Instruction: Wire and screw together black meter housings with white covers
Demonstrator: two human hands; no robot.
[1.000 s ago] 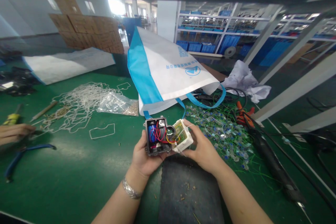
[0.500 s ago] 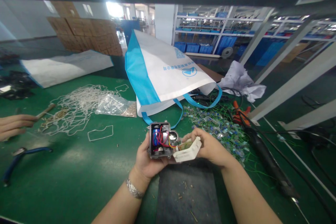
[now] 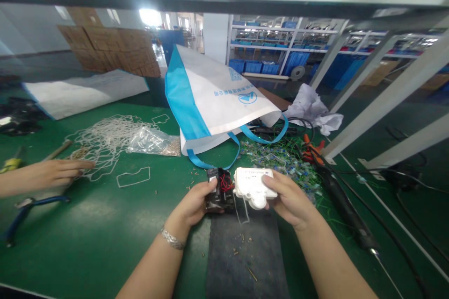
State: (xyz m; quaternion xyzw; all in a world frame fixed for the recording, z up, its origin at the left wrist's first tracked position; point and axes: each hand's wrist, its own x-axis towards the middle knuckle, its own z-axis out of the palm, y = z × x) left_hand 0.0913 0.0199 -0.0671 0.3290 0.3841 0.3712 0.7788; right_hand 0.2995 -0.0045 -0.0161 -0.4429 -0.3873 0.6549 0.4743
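White plastic cover [image 3: 250,183], just flipped printed side up in the grip of our right hand [image 3: 289,197], now hides its circuit board from us; our left hand [image 3: 194,200] clasps the black housing [image 3: 220,200] beside it, near the dark mat's [image 3: 228,268] far end.

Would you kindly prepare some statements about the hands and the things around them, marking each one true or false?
1. The right hand holds the white housing. True.
2. The left hand grips a blue-handled tool. False: it holds the black housing.
3. Red wires show at the black housing. True.
4. The two housings are closed together. False: they are held side by side.
5. Small brass-coloured pieces lie on the dark mat. True.
6. A silver bracelet is on the right wrist. False: it is on the left wrist.
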